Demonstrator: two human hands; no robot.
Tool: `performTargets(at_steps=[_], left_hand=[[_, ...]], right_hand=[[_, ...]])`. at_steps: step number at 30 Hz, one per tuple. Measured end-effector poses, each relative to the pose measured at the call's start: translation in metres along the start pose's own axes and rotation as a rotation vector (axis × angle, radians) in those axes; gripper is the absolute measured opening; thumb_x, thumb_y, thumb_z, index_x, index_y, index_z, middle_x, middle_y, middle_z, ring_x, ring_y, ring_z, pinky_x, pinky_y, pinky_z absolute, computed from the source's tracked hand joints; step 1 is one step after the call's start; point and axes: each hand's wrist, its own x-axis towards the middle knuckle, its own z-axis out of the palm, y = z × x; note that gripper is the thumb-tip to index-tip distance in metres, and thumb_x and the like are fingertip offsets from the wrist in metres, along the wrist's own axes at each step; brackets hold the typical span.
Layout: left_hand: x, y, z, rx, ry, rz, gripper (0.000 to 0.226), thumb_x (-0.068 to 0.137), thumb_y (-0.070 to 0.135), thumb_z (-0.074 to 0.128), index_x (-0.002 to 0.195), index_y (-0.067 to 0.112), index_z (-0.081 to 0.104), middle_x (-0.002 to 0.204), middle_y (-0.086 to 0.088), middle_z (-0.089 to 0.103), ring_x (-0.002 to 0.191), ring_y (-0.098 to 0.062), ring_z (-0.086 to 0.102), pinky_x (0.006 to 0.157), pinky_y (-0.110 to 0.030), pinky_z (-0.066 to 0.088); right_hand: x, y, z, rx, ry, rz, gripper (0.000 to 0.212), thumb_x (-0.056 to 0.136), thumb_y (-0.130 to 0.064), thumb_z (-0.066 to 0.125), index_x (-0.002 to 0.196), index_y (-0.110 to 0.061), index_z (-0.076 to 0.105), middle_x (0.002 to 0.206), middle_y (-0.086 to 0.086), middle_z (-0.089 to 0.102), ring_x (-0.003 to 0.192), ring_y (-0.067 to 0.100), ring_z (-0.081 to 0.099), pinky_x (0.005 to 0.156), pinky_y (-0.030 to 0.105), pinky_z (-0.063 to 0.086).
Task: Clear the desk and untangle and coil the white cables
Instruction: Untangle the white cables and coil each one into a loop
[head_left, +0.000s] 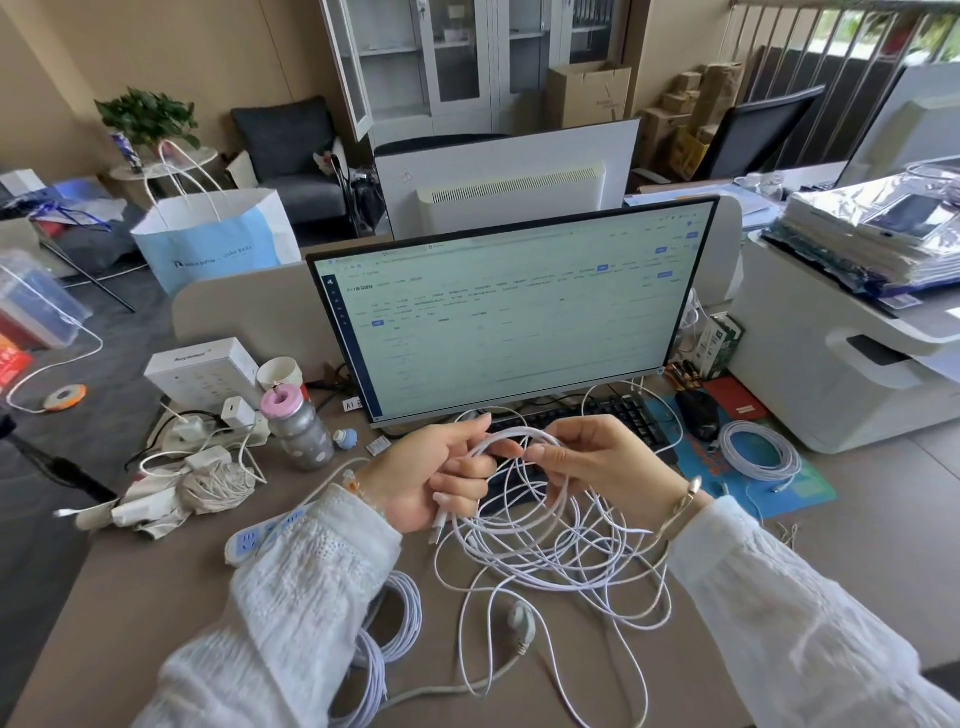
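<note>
Both hands, left hand (426, 475) and right hand (597, 460), pinch the tangled thin white cable (550, 551); one finished white coil (759, 451) lies far right, much remains loose.

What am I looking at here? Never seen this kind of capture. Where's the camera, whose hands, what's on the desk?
There is no robot: a person wears one wide-angle camera on the head, looking forward and down, so you see their own two arms in white sleeves.

The left hand holds a bundle of loops of white cable with the cable ends hanging below the palm. The right hand pinches the same loops from the other side. The rest of that cable lies in a loose tangle on the desk.

Around it: a monitor, a black keyboard, a mouse, a coiled white cable on a blue mat, a grey bottle with a pink lid, a power strip, and more coiled cable under the left sleeve.
</note>
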Motion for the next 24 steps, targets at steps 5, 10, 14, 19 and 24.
performTargets(at_steps=[5, 10, 14, 19, 24], left_hand=[[0.002, 0.0, 0.004, -0.11, -0.032, 0.079, 0.026, 0.094, 0.024, 0.046, 0.078, 0.006, 0.056, 0.05, 0.006, 0.025, 0.031, -0.002, 0.024, 0.03, -0.014, 0.019], [0.006, -0.001, 0.0, -0.187, -0.022, 0.113, 0.022, 0.093, 0.022, 0.044, 0.08, 0.006, 0.052, 0.05, 0.006, 0.026, 0.03, -0.002, 0.024, 0.028, -0.014, 0.02], [0.004, 0.0, -0.004, -0.18, 0.006, 0.12, 0.023, 0.094, 0.022, 0.044, 0.079, 0.007, 0.053, 0.048, 0.007, 0.025, 0.031, -0.001, 0.018, 0.027, -0.013, 0.016], [-0.002, 0.003, -0.007, -0.06, 0.027, 0.075, 0.024, 0.092, 0.021, 0.045, 0.077, 0.006, 0.057, 0.046, 0.007, 0.024, 0.03, -0.001, 0.022, 0.027, -0.014, 0.017], [-0.004, 0.002, -0.001, 0.069, 0.022, -0.011, 0.028, 0.094, 0.022, 0.042, 0.076, 0.007, 0.058, 0.045, 0.006, 0.025, 0.03, -0.002, 0.022, 0.028, -0.014, 0.016]], right_hand=[[0.001, -0.001, -0.001, 0.09, 0.001, 0.027, 0.026, 0.076, -0.02, 0.071, 0.092, 0.0, 0.067, 0.063, 0.004, 0.057, 0.058, 0.022, 0.059, 0.06, 0.036, 0.058], [0.001, 0.0, 0.0, 0.019, 0.014, 0.054, 0.041, 0.08, -0.035, 0.064, 0.111, -0.008, 0.066, 0.092, 0.009, 0.073, 0.071, 0.02, 0.067, 0.07, 0.037, 0.059], [-0.001, 0.003, -0.007, -0.066, 0.112, 0.11, 0.033, 0.097, -0.036, 0.05, 0.105, -0.01, 0.068, 0.095, 0.008, 0.072, 0.073, 0.024, 0.064, 0.065, 0.034, 0.055], [-0.009, 0.002, -0.016, -0.221, 0.169, -0.019, 0.015, 0.091, -0.023, 0.064, 0.088, -0.013, 0.074, 0.061, -0.006, 0.06, 0.052, 0.004, 0.045, 0.05, 0.013, 0.034], [-0.006, -0.011, -0.021, -0.301, 0.197, -0.079, 0.008, 0.085, -0.022, 0.071, 0.08, -0.017, 0.076, 0.069, 0.001, 0.07, 0.06, 0.009, 0.055, 0.061, 0.021, 0.044]])
